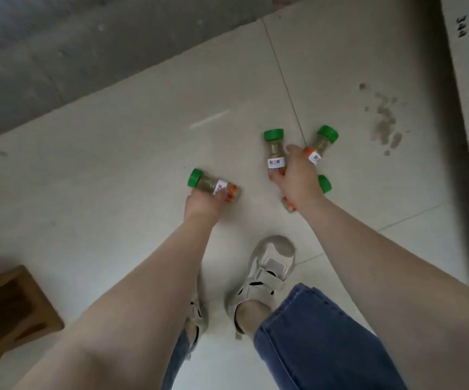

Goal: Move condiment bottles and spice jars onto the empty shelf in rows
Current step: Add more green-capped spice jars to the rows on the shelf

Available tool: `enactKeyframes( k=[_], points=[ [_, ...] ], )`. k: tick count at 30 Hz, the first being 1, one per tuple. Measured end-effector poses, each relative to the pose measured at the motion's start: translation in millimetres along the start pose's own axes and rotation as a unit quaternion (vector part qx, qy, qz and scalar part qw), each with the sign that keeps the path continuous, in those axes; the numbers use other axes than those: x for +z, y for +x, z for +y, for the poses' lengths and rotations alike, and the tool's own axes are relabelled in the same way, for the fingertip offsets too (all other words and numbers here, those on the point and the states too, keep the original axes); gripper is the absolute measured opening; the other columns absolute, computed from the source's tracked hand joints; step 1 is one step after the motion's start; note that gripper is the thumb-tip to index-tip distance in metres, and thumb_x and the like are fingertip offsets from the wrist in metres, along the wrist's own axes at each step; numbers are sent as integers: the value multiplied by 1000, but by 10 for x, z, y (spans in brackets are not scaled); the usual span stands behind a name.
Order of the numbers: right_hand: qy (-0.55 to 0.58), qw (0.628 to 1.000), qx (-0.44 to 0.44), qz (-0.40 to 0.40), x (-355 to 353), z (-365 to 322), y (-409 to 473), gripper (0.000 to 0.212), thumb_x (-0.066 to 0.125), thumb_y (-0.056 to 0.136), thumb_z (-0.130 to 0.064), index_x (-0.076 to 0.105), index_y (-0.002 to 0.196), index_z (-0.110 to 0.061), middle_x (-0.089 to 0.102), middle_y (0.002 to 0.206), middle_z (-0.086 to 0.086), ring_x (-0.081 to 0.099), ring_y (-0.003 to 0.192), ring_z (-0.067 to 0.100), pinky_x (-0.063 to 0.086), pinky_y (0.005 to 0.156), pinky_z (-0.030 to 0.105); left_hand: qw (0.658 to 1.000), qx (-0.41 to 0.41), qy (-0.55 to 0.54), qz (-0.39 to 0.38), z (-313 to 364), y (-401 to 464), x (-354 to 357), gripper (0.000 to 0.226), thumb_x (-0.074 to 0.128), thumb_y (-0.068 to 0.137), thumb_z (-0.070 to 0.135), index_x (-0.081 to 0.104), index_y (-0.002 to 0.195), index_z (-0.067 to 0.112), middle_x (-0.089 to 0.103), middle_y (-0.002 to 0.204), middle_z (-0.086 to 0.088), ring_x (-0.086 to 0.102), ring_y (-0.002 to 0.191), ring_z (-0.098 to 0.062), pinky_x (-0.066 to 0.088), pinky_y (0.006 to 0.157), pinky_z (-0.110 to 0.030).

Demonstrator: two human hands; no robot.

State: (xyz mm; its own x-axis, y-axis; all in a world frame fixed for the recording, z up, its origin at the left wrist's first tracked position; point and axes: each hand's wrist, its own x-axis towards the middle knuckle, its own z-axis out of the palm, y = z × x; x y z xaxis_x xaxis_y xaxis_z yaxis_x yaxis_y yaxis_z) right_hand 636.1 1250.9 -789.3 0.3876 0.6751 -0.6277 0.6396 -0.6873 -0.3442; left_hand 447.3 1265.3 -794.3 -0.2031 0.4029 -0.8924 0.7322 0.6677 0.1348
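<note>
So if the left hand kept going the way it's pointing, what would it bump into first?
Probably nothing but bare floor tiles. The left hand, gripping a green-capped spice jar, points up-frame, then toward the grey wall; depth is unclear.

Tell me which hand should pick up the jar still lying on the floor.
Left, probably. The left hand grips just one jar. The right hand already grips two jars, though the floor jar lies directly beneath its wrist.

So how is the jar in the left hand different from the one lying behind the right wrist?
The left hand grips its jar, which shows whole, cap up-left. The jar behind the right wrist lies loose on the floor, ungripped, mostly hidden, cap pointing right. Both have green caps and orange bases.
</note>
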Motion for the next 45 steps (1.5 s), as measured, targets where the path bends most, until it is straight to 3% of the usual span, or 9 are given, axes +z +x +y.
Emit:
enactKeyframes(
  k=[7,13,20,25,28,30,34,39,45],
  points=[
    [-117,992,22,46,291,-83,181,58,62,87,-25,35,133,-2,49,125,18,55,109,37,49,83,44,967,-104,-234,13,72,237,155,56,75,75,42,60,114,5,68,108,-14,66,101,-33,54,90,-41],
    [-109,994,26,17,304,-134,126,48,67,83,-17,43,122,-2,53,121,19,56,110,37,49,88,47,933,-108,-344,-2,94,95,50,25,75,81,18,57,95,8,62,96,-12,62,90,-29,53,92,-39],
    [161,983,91,-13,-530,-341,-807,37,81,69,-19,66,99,-4,70,94,14,66,86,29,50,73,33,954,-39,-294,-37,258,-1038,-606,13,70,84,16,59,86,10,61,96,-14,54,77,-23,41,62,-30],
    [267,956,119,15,-1332,-541,-1840,29,82,69,-24,70,90,-6,68,79,3,60,70,16,40,54,19,967,42,-230,-96,563,-2270,-1234,8,65,88,15,58,88,13,63,98,-12,59,79,-18,44,82,-36],
    [349,928,127,34,-1898,-686,-2522,22,80,73,-24,69,85,-10,66,72,-1,59,65,10,39,52,7,972,83,-172,-134,750,-3028,-1649,33,66,88,18,54,114,3,63,102,-14,61,76,-18,48,77,-33],
    [395,908,133,41,-2226,-740,-2976,15,79,74,-21,66,80,-16,68,74,1,61,66,10,45,62,17,973,121,-124,-155,836,-3459,-1882,33,67,87,18,56,112,0,66,95,-12,65,71,-16,53,69,-27],
    [453,877,133,92,-3026,-846,-4058,20,78,75,-15,64,86,-6,71,83,13,62,71,16,48,68,29,954,205,-71,-206,1009,-4538,-2304,10,68,85,11,64,92,5,70,73,-3,67,56,-5,54,54,-15],
    [537,806,137,209,-3657,-968,-5421,27,77,76,-9,55,93,-7,69,85,6,62,73,14,51,60,13,913,286,4,-290,1082,-5754,-2430,14,69,84,12,67,97,6,72,74,-3,68,61,-8,56,58,-18],
    [611,706,169,317,-3789,-838,-6569,23,69,84,-20,59,99,-7,69,90,7,65,71,6,51,66,20,870,341,76,-348,1117,-6869,-2030,37,75,79,17,66,109,-2,70,96,-19,69,74,-24,55,71,-29]
  ],
)
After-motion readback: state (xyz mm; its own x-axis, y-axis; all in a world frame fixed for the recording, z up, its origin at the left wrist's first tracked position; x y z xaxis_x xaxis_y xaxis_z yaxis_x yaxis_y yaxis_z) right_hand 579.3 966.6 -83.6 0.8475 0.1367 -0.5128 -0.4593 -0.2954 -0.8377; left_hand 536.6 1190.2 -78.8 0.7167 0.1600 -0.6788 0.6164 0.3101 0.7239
